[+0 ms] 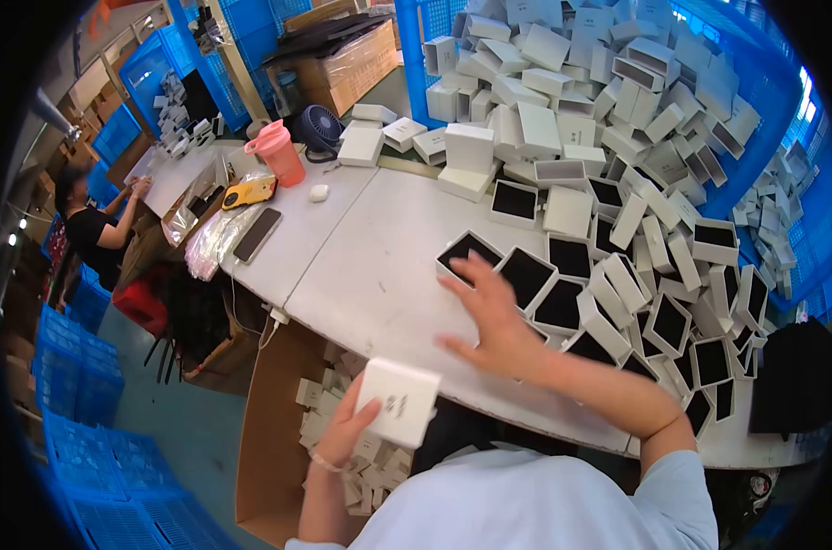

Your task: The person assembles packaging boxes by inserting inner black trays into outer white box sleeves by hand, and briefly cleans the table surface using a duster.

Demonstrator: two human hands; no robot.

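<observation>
My left hand (pixel 345 426) holds a closed white box (pixel 399 401) with small dark print on its face, above the near edge of the table and beside a large cardboard carton. To the right, my right hand (pixel 496 325) hovers over the table with its fingers spread and nothing in them. Its fingertips are close to an open white box with a black lining (pixel 469 249). Several more black-lined open boxes (pixel 526 275) lie just right of that hand.
A cardboard carton (pixel 274 449) with white boxes inside stands below the table (pixel 361 266). White boxes (pixel 572 128) pile up at the back right. A phone (pixel 257 236), pink cup (pixel 276 156), yellow device (pixel 249 192) and fan (pixel 319 129) are back left. A co-worker (pixel 104 229) sits far left.
</observation>
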